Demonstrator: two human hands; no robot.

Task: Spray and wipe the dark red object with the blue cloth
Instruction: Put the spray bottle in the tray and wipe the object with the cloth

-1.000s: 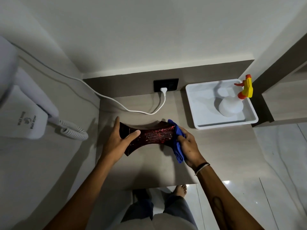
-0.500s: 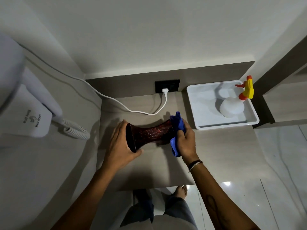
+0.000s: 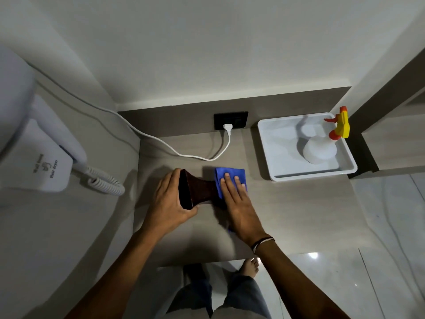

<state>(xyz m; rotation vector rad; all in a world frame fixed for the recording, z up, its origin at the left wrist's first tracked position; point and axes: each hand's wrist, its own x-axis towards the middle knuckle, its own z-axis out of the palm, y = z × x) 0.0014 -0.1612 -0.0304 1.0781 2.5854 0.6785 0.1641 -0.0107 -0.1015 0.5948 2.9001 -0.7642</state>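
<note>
The dark red object (image 3: pixel 196 188), a flared vase-like piece, lies on its side on the grey counter (image 3: pixel 287 215). My left hand (image 3: pixel 169 203) grips its wide left end, thumb under the rim. The blue cloth (image 3: pixel 230 177) covers the object's right end. My right hand (image 3: pixel 238 200) lies flat on the cloth, fingers together, pressing it down onto the object; the right end of the object is hidden beneath. The spray bottle (image 3: pixel 320 149), white with a yellow and orange trigger head, stands in the white tray (image 3: pixel 276 139) at the right, away from both hands.
A white wall hair dryer (image 3: pixel 43 164) with a coiled cord (image 3: pixel 104 179) hangs on the left wall. A white cable (image 3: pixel 184 154) crosses the counter's back to a black socket (image 3: pixel 231 119). The counter's front edge is just below my wrists.
The object has been turned so its wide end faces me more. My right hand has gone from gripping the cloth at the right end to lying flat on it.
</note>
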